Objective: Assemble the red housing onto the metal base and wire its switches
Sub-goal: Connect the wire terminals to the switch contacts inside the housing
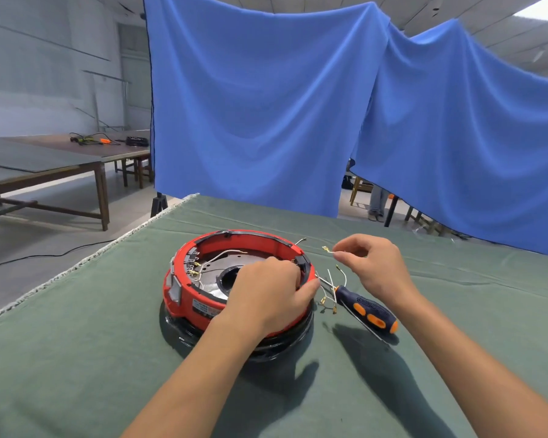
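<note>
The round red housing (200, 298) sits over the metal base (211, 271) on the green cloth. White wires with brass terminals run inside along its left wall (193, 270). My left hand (268, 292) grips the housing's right rim, fingers curled inside and thumb outside. My right hand (372, 263) is raised to the right of the housing and pinches a short white wire with a brass terminal (327, 249). Several loose wires (329, 289) lie between the housing and the screwdriver.
A navy and orange screwdriver (369, 312) lies right of the housing, under my right wrist. The green-covered table (76, 358) ends at a frayed left edge. A blue curtain (266, 105) hangs behind. A wooden table with tools (86, 147) stands far left.
</note>
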A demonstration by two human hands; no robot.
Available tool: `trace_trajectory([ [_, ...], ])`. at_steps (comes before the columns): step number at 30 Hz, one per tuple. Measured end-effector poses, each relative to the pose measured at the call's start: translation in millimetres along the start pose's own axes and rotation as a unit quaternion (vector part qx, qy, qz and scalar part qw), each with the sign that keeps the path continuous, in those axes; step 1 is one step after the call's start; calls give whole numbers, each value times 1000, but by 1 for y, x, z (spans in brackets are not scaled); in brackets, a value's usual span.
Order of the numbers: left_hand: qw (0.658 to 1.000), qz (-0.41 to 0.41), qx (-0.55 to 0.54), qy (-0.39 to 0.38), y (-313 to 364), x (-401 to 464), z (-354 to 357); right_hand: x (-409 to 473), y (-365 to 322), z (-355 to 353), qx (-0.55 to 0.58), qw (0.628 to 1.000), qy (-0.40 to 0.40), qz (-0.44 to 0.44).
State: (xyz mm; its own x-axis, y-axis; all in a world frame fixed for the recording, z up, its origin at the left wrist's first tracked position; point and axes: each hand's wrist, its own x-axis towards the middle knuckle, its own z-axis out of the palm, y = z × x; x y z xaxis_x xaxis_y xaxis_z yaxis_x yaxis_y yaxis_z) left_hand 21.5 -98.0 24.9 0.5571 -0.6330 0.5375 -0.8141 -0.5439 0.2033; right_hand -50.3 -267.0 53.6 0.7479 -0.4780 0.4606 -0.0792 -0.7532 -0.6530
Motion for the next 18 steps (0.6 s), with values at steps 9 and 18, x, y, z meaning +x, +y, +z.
trace_trajectory([
  [9, 918, -271, -159, 242, -67, -12, -36, -20, -30, 3, 173, 984, -5, 42],
  [18, 777, -495, -382, 78, -120, -20, -17, -30, -36, 45, 294, 952, -44, 78],
])
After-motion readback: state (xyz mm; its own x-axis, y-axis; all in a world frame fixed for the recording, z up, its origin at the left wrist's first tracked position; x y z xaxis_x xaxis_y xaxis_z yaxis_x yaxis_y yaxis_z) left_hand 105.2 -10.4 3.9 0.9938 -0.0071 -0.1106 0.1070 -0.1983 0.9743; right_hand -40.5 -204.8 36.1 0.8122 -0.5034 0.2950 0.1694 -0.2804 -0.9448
